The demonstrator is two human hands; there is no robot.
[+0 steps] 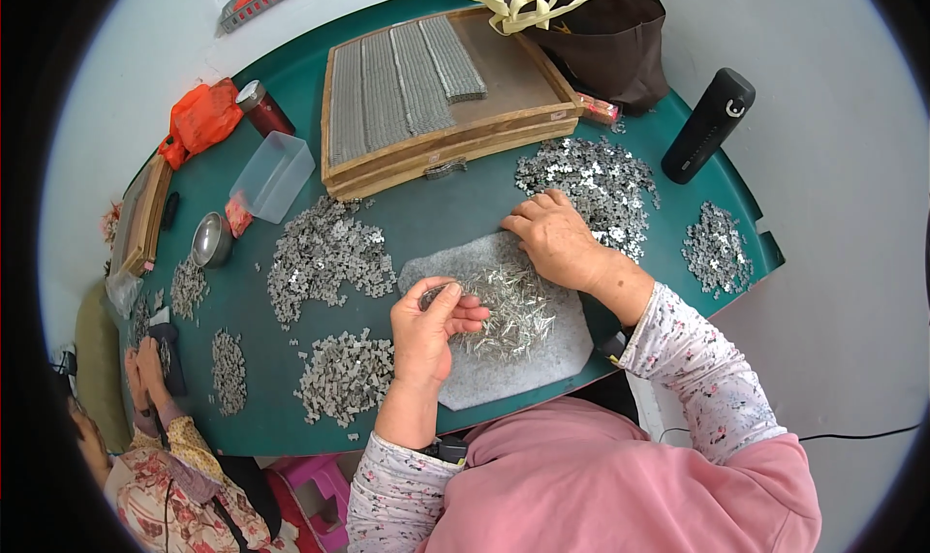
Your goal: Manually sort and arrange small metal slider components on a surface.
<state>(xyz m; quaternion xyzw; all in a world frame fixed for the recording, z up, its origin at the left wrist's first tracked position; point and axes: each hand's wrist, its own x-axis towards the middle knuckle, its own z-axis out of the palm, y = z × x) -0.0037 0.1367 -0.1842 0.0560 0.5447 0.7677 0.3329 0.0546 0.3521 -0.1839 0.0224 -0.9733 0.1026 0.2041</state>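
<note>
A grey felt mat (504, 384) lies before me with a loose heap of thin, shiny metal pins (513, 311) on it. My left hand (423, 325) is over the mat's left side, its thumb and fingers curled together; a bit of dark metal shows between them, too small to name. Past the heap, my right hand (560, 243) rests low at the mat's far edge with its fingers bent and pressed together. What its fingertips hold, if anything, is hidden. Just beyond it spreads a pile of small flat metal pieces (591, 180).
More metal-piece piles lie at left (329, 262), front left (346, 379) and right (717, 248). A wooden tray (504, 59) with rows of grey parts stands behind. A black bottle (707, 127), clear plastic box (274, 177) and metal bowl (211, 240) surround; a co-worker's hands (145, 374) are far left.
</note>
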